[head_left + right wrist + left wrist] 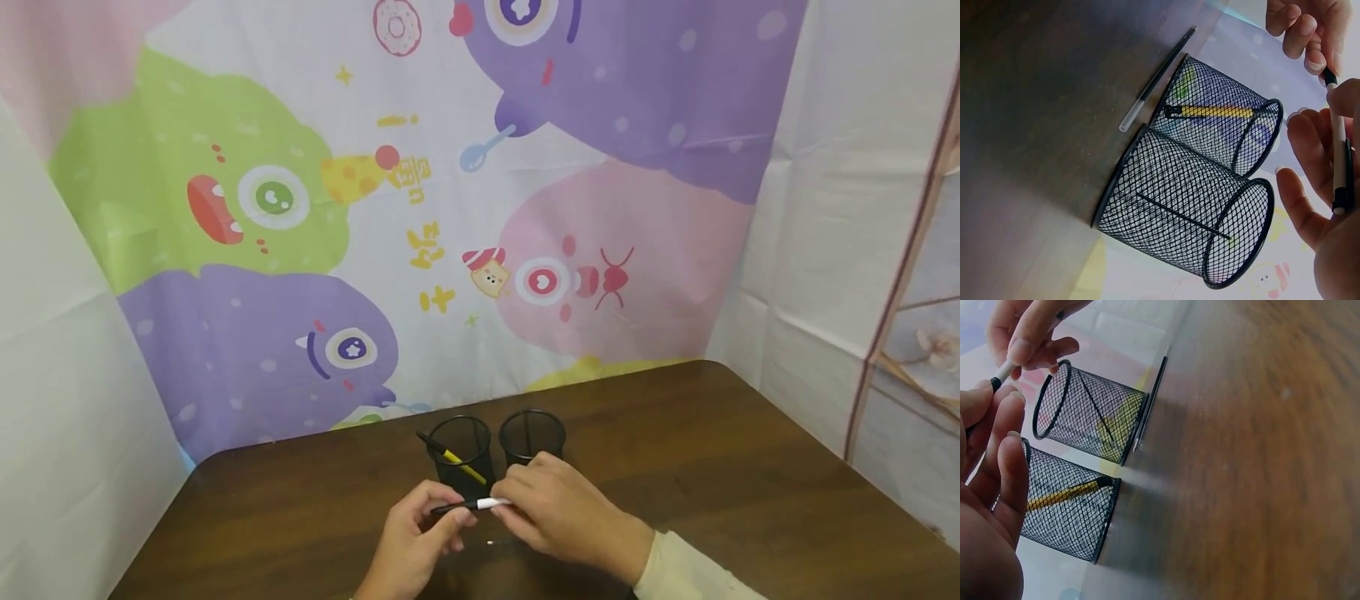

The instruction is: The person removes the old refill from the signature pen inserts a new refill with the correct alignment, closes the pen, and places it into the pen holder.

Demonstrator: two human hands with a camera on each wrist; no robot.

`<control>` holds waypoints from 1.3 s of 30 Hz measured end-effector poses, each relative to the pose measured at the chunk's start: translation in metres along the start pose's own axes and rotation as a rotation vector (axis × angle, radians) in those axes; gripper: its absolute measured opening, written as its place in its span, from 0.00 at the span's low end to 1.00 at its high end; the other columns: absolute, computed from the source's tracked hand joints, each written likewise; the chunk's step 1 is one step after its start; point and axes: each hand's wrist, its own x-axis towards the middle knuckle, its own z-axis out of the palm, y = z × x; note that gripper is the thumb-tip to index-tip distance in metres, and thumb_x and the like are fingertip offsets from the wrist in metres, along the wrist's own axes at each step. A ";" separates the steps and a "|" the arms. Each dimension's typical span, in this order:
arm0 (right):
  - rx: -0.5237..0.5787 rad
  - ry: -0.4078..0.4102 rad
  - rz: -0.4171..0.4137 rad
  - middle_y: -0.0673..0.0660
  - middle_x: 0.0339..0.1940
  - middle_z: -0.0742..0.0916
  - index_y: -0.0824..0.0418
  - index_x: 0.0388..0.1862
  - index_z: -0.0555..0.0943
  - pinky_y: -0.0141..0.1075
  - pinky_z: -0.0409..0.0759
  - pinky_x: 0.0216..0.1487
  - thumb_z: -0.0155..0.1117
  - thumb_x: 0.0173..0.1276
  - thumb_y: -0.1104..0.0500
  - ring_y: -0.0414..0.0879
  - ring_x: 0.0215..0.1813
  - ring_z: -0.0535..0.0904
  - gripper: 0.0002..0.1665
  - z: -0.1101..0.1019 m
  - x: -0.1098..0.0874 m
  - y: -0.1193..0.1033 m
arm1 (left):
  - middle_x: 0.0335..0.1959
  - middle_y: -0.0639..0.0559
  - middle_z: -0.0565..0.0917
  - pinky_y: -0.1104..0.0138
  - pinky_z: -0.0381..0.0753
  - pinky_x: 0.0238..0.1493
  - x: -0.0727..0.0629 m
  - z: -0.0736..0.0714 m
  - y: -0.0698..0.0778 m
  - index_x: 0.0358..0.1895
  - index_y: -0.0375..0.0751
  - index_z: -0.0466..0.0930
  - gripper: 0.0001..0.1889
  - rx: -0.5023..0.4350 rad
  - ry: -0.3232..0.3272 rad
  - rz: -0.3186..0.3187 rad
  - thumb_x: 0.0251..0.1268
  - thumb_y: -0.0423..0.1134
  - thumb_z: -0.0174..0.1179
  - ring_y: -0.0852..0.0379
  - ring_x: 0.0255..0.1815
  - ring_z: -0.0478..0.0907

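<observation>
Both hands hold one white pen with black ends (487, 503) between them, in front of two black mesh cups. My left hand (412, 533) pinches its black end between thumb and fingers. Around the white barrel (1337, 125) curl the thumb and fingers of my right hand (570, 517); a black clip shows along the barrel in the right wrist view. On the table beneath the hands lies a thin pen refill (1159, 80), dark with a clear end, close beside the cups. The right hand hides most of it in the head view.
The left mesh cup (450, 477) holds a yellow-and-black pen (467, 469) leaning on its rim. Next to it stands the right mesh cup (517, 450), partly behind the right hand. Both are on the brown wooden table (697, 467), with a cartoon-printed cloth (450, 358) behind.
</observation>
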 end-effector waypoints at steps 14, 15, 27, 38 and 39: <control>0.000 0.000 -0.008 0.41 0.28 0.79 0.51 0.36 0.81 0.28 0.69 0.32 0.63 0.72 0.53 0.32 0.27 0.72 0.05 -0.001 0.000 0.000 | 0.33 0.45 0.88 0.65 0.84 0.26 0.001 -0.001 -0.001 0.43 0.36 0.77 0.08 0.020 -0.027 0.001 0.68 0.35 0.65 0.58 0.21 0.81; 0.000 0.000 -0.009 0.41 0.28 0.79 0.51 0.35 0.81 0.28 0.69 0.32 0.63 0.72 0.53 0.32 0.27 0.72 0.05 -0.001 0.000 0.000 | 0.33 0.45 0.88 0.64 0.84 0.26 0.001 -0.001 -0.001 0.43 0.36 0.77 0.08 0.023 -0.031 0.001 0.68 0.35 0.65 0.58 0.21 0.81; 0.014 -0.001 -0.019 0.40 0.27 0.79 0.51 0.35 0.81 0.28 0.69 0.32 0.63 0.72 0.53 0.31 0.27 0.71 0.06 0.001 0.000 0.000 | 0.32 0.45 0.88 0.65 0.83 0.24 0.000 -0.002 -0.002 0.42 0.36 0.77 0.07 0.034 -0.033 0.003 0.68 0.33 0.65 0.59 0.21 0.81; 0.041 -0.037 -0.012 0.39 0.26 0.79 0.50 0.35 0.82 0.26 0.69 0.32 0.61 0.75 0.54 0.29 0.27 0.70 0.07 0.000 -0.002 0.000 | 0.32 0.45 0.88 0.64 0.84 0.27 0.000 0.000 -0.002 0.42 0.35 0.78 0.08 0.005 -0.030 -0.023 0.67 0.35 0.66 0.58 0.22 0.82; 0.040 -0.040 -0.008 0.39 0.27 0.79 0.50 0.35 0.82 0.26 0.69 0.32 0.60 0.75 0.53 0.29 0.27 0.70 0.07 0.000 -0.003 -0.001 | 0.32 0.45 0.88 0.64 0.84 0.27 0.000 0.000 -0.002 0.42 0.35 0.78 0.08 0.006 -0.030 -0.025 0.67 0.35 0.66 0.58 0.22 0.82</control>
